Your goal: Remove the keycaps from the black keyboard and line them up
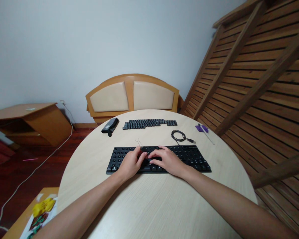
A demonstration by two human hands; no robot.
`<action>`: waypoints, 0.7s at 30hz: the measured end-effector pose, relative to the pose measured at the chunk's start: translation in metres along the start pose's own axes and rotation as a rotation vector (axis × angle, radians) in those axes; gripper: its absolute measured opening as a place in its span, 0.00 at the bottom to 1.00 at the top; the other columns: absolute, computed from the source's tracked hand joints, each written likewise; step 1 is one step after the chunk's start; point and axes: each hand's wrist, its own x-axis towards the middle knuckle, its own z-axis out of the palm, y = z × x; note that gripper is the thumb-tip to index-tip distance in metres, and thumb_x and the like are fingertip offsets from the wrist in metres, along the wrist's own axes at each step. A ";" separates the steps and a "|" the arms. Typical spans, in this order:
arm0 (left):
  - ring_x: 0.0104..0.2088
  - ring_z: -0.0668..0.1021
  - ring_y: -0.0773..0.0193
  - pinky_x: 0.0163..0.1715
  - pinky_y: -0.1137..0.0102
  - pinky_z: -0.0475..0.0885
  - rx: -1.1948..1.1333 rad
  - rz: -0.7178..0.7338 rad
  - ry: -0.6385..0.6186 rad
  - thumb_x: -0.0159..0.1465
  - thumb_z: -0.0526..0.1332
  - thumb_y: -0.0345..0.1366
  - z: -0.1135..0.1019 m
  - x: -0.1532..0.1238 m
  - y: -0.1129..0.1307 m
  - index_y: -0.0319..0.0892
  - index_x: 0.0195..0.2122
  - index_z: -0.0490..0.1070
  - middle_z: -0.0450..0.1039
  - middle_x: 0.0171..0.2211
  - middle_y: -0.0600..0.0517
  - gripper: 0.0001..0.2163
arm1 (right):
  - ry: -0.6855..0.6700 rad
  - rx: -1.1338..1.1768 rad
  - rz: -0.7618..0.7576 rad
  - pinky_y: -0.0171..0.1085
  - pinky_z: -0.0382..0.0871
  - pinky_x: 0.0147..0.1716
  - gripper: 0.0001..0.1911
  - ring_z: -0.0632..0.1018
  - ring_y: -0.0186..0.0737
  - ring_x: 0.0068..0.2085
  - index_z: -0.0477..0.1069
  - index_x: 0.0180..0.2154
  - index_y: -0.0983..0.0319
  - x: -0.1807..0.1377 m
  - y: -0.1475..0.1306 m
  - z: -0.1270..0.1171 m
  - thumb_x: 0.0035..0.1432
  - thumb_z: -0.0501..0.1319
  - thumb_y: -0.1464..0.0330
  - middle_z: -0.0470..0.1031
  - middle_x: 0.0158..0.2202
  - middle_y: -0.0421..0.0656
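Head view: the keyboard (153, 168) runs lengthwise left to right beneath the left hand (131, 161), pinching a wire tool (140, 143), and the half-curled right hand (170, 160), hold unclear.

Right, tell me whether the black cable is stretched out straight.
No, the black cable lies looped in a coil on the table beyond the keyboard.

The round wood-grain table (149, 202) supports a black keyboard (189, 154) centrally, a coiled cable (172, 135) just behind it, rows of dark keycaps (147, 124) farther back, a folded black item (110, 125) left, and a thin rod (207, 135) across a purple piece (199, 129) right.
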 end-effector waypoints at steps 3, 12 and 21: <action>0.32 0.78 0.59 0.32 0.69 0.66 0.000 -0.015 -0.014 0.70 0.52 0.41 0.000 0.000 0.001 0.44 0.35 0.65 0.78 0.32 0.50 0.09 | 0.007 -0.080 -0.049 0.48 0.57 0.61 0.06 0.80 0.38 0.43 0.76 0.41 0.57 0.001 -0.001 0.001 0.60 0.66 0.68 0.82 0.41 0.38; 0.34 0.78 0.61 0.37 0.69 0.69 -0.240 0.007 0.003 0.70 0.52 0.42 0.000 0.004 -0.005 0.43 0.35 0.63 0.78 0.33 0.51 0.09 | 0.024 -0.205 -0.170 0.41 0.67 0.50 0.08 0.79 0.40 0.45 0.75 0.45 0.58 0.001 -0.006 -0.003 0.62 0.64 0.68 0.81 0.43 0.41; 0.32 0.78 0.61 0.36 0.68 0.70 -0.315 -0.014 0.004 0.69 0.54 0.43 0.004 0.005 -0.010 0.43 0.35 0.64 0.77 0.31 0.51 0.10 | 0.082 -0.369 -0.316 0.41 0.68 0.47 0.07 0.76 0.41 0.47 0.75 0.43 0.59 -0.001 -0.009 -0.006 0.63 0.62 0.68 0.78 0.44 0.45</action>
